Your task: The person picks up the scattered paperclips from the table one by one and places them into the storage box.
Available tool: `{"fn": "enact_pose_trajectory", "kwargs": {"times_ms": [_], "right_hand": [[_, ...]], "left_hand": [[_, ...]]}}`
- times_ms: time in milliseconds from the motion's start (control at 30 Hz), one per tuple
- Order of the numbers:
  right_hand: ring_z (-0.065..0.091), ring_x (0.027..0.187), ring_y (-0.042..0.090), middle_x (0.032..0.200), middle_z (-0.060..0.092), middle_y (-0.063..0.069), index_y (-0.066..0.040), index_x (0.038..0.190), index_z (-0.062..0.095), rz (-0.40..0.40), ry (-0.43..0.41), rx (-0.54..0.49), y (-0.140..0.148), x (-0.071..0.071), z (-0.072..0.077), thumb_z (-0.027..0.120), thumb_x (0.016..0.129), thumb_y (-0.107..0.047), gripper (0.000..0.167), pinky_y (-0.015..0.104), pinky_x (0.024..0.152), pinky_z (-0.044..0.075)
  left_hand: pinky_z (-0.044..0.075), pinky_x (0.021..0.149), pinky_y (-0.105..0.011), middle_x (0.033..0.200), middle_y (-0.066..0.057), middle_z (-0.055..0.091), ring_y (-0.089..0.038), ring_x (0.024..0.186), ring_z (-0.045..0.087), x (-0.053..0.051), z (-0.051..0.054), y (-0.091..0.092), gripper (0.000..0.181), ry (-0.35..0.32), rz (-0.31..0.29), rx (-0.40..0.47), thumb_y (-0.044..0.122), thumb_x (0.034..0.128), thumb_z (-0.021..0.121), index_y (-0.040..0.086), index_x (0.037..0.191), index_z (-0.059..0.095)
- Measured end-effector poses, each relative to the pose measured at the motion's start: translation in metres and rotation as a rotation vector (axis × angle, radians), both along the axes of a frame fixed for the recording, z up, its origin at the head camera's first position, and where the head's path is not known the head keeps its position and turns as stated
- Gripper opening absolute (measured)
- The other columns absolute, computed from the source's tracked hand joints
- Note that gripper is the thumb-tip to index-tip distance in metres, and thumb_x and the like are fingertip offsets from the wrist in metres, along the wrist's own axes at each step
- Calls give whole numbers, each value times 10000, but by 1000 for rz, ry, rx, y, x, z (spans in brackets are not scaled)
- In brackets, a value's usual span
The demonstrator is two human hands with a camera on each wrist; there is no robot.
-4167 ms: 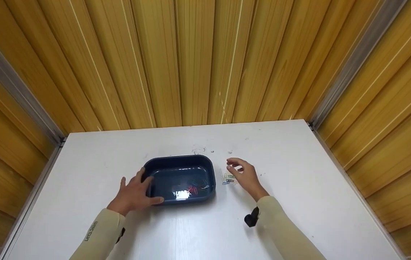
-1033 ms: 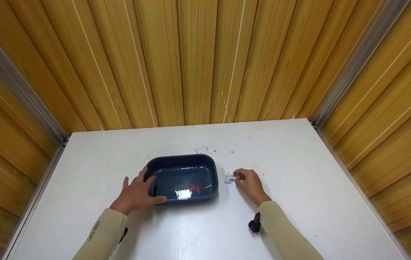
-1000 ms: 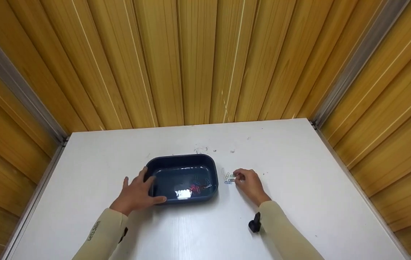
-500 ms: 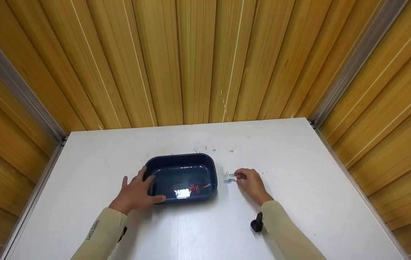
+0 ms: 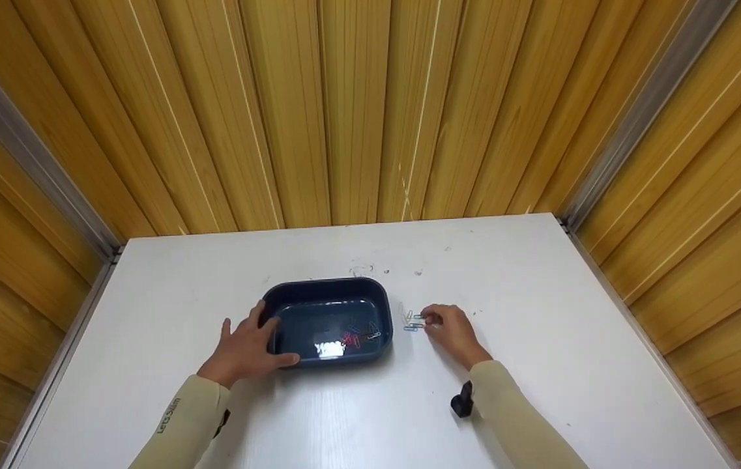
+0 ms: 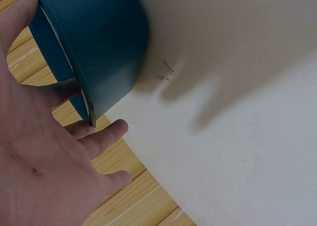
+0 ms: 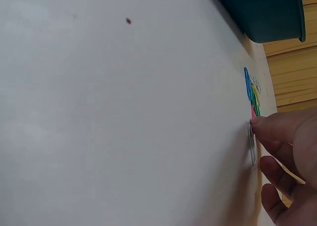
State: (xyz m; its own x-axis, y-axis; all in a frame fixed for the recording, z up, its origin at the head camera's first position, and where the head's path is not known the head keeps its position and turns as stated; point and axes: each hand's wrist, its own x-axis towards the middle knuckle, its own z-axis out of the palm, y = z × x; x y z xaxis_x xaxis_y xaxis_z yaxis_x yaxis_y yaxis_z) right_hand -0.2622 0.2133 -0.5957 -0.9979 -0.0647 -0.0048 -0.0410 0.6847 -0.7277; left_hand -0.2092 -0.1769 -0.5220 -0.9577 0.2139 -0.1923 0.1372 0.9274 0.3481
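Two hands. Right hand (image 5: 455, 333): arm in from lower right, angled inward, fingers curled, thumb and forefinger nearly together at the loose paper clips (image 5: 411, 328). Thumb tip touches one pink clip (image 7: 253, 110); forefinger mostly hidden in the wrist view, so can't tell if anything is pinched. Left hand (image 5: 246, 348): arm in from lower left, fingers spread wide and straight, straddling the left end of the one dark blue tray (image 5: 305, 326), thumb on its near rim.

Loose pile, right wrist view: six separable, namely the pink, one blue clip (image 7: 247, 82), one green clip (image 7: 257, 105), one yellow clip (image 7: 255, 90), two pale clips (image 7: 252, 145). They overlap, total uncertain. Pile lies just right of the tray. Several red clips (image 5: 350, 339) and others inside the tray, toward its right end; too small to count. One white table (image 5: 507, 280) under everything, three slatted walls (image 5: 357, 111) around it.
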Motion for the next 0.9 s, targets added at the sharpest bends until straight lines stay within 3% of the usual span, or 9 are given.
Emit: {"fn": "enact_pose_trajectory", "kwargs": {"times_ms": [367,600,900], "right_hand": [[558,895,151,866,640,-23,-117,979,714,-4,-24,31,-3,-2,-1,638,843,54,232,358,887,485],[514,785,143,783,628,-13,-105,871,716,9,38,38,-2,0,-3,661,786,78,209,314,776,437],[499,809,152,790,630,0,-150,741,674,6,60,73,-2,3,-5,665,753,67,217,334,803,421]], "left_hand": [[43,1127,-712,1599,-232,156,-467,1382,361,0,0,0,940,11,-8,6,652,770,670,62,1456,420],[69,1115,-726,1593,-236,174,-475,1339,416,-2,-1,0,928,16,-7,-18,646,773,670,61,1452,427],[69,1119,-720,1594,-236,169,-474,1343,412,-1,0,0,986,8,-13,-15,717,750,637,67,1458,419]]}}
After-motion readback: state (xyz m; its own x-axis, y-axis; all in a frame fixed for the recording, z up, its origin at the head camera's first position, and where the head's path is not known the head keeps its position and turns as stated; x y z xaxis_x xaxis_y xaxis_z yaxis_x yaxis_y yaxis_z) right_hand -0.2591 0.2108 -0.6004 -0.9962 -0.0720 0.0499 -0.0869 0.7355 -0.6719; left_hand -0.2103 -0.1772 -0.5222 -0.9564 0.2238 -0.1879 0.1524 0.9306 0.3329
